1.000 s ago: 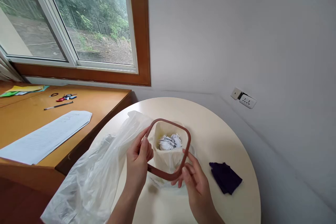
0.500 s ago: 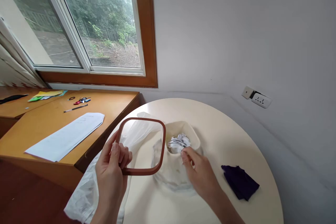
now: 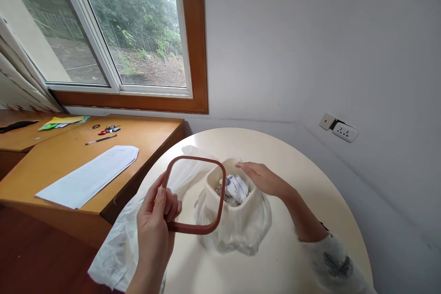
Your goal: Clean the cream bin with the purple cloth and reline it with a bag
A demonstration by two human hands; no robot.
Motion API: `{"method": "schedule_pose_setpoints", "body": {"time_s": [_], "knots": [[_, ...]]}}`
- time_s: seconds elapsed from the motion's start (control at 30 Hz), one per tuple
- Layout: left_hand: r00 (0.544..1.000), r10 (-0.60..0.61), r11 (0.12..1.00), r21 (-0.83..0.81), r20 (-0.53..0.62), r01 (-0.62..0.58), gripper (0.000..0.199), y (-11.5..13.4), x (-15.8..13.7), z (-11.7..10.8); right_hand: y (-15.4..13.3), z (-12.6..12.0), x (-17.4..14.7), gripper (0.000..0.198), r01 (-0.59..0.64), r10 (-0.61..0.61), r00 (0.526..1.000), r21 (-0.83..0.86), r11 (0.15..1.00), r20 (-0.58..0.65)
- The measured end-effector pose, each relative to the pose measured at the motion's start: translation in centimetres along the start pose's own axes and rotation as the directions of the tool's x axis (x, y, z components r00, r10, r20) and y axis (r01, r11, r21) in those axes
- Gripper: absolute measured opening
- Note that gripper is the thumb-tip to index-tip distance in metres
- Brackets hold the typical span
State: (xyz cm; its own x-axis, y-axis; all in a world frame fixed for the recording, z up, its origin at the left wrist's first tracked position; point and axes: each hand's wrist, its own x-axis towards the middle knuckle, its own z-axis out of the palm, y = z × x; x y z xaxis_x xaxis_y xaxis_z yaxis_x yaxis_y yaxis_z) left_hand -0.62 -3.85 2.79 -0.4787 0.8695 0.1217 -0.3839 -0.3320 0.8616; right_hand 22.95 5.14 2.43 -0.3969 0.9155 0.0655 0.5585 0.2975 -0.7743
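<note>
My left hand is closed round the left side of a reddish-brown rounded-square frame, held upright above the table. Through and beside that frame I see a cream bin with crumpled white paper in it. A clear plastic bag hangs in loose folds round the bin's outside. At the bin's far right rim is my right hand, its fingers stretched out and flat, near or touching the rim.
Beneath stands a round cream table. A translucent plastic sheet drapes over its left edge. On the wooden desk lie white papers, a pen and keys. A wall socket is at right.
My right hand has moved from the bin's near rim to its far right side, and its fingers have straightened. The frame has shifted slightly right. My right arm now covers the dark purple cloth.
</note>
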Motion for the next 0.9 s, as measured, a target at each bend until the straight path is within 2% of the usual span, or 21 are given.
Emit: {"method": "schedule_pose_setpoints", "body": {"time_s": [0.13,0.23,0.3,0.37,0.43,0.5,0.57,0.6,0.7,0.77,0.83,0.9], "knots": [[0.993,-0.113,0.993,-0.039,0.043,0.115,0.033,-1.0,-0.6,0.4,0.4,0.8,2.6,0.049,0.089,-0.125,0.974,0.188,0.978,0.190],[0.982,-0.173,0.983,-0.045,0.077,0.177,0.036,-1.3,-0.9,0.7,0.3,1.3,3.9,0.050,0.136,-0.193,0.956,0.250,0.959,0.220],[0.977,-0.193,0.979,-0.046,0.088,0.197,0.036,-1.2,-1.0,0.9,0.1,1.5,4.2,0.048,0.177,-0.213,0.968,0.248,0.953,0.130],[0.978,-0.189,0.980,-0.052,0.091,0.194,0.035,-0.9,-0.9,1.2,-0.2,1.6,3.8,0.046,0.222,-0.215,0.975,0.247,0.943,-0.053],[0.981,-0.168,0.983,-0.063,0.096,0.174,0.034,-0.4,-0.7,1.6,-0.7,1.6,2.7,0.046,0.268,-0.197,0.948,0.293,0.918,-0.251],[0.984,-0.140,0.986,-0.080,0.110,0.149,0.033,0.1,-0.5,2.1,-1.5,1.9,1.2,0.049,0.334,-0.187,0.905,0.368,0.868,-0.381],[0.982,-0.121,0.986,-0.099,0.144,0.136,0.034,0.4,-0.2,2.7,-2.5,2.9,-0.5,0.053,0.380,-0.190,0.881,0.409,0.830,-0.433],[0.979,-0.119,0.985,-0.105,0.167,0.137,0.035,0.4,-0.1,3.1,-3.0,3.6,-1.4,0.055,0.372,-0.180,0.884,0.415,0.830,-0.431],[0.960,-0.137,0.985,-0.072,0.244,0.159,0.038,0.3,0.3,3.8,-4.6,6.0,-3.4,0.058,0.253,-0.065,0.911,0.427,0.868,-0.408],[0.952,-0.131,0.991,0.022,0.277,0.130,0.039,0.1,0.5,4.0,-5.3,7.4,-4.0,0.060,0.197,0.011,0.902,0.435,0.879,-0.431],[0.954,-0.080,0.982,0.186,0.287,0.026,0.037,0.0,0.7,3.9,-5.7,8.1,-4.2,0.061,0.168,0.061,0.877,0.423,0.890,-0.476],[0.950,-0.016,0.932,0.348,0.313,-0.098,0.037,0.0,1.0,3.7,-5.8,8.4,-4.0,0.061,0.139,0.098,0.854,0.405,0.904,-0.512]]}}
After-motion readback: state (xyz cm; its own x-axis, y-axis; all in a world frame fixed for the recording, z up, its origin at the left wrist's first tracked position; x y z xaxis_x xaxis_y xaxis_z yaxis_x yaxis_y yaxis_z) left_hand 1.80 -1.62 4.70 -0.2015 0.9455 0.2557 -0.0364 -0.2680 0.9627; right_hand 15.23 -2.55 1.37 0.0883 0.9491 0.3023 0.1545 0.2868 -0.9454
